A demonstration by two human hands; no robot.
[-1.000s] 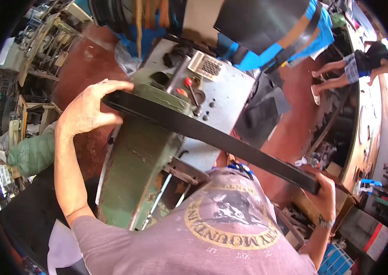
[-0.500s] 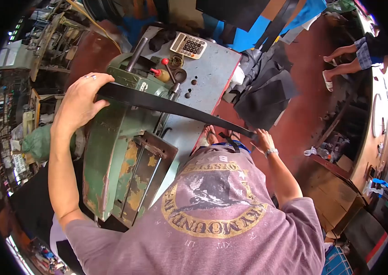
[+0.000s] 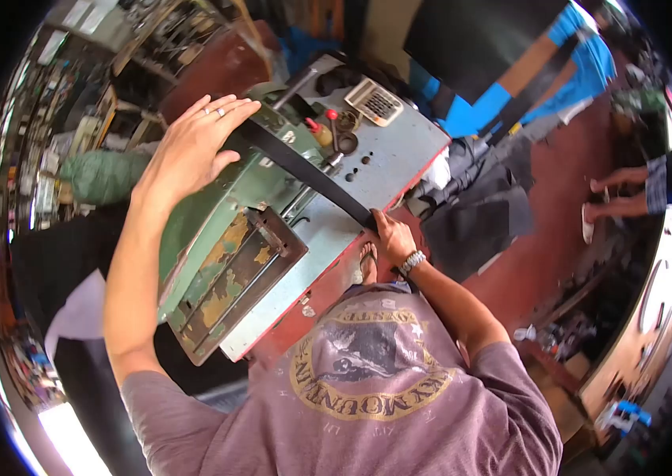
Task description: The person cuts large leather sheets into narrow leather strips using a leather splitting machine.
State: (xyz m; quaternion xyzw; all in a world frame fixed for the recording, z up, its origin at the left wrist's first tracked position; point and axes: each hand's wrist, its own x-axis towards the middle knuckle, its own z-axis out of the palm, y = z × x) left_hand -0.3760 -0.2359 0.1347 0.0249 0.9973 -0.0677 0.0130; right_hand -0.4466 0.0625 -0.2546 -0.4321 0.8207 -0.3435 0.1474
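A long black strip [image 3: 304, 168] lies slanted over the green machine [image 3: 217, 230] and its grey table [image 3: 399, 159]. My left hand [image 3: 193, 151] grips the strip's far end on top of the machine, fingers spread over it. My right hand [image 3: 391, 234], with a watch on the wrist, holds the strip's near end at the table's front edge. A calculator [image 3: 374, 101] and red-knobbed levers [image 3: 328, 127] sit behind the strip.
Dark sheets of material [image 3: 478, 206] lie on the red floor to the right. Another person's legs [image 3: 629, 194] show at the far right by a long bench [image 3: 653, 293]. Cluttered shelves [image 3: 42, 127] fill the left side.
My right hand has drawn in towards the table's front edge, so the strip spans a shorter stretch. My left hand stays on the machine top. The view has swung.
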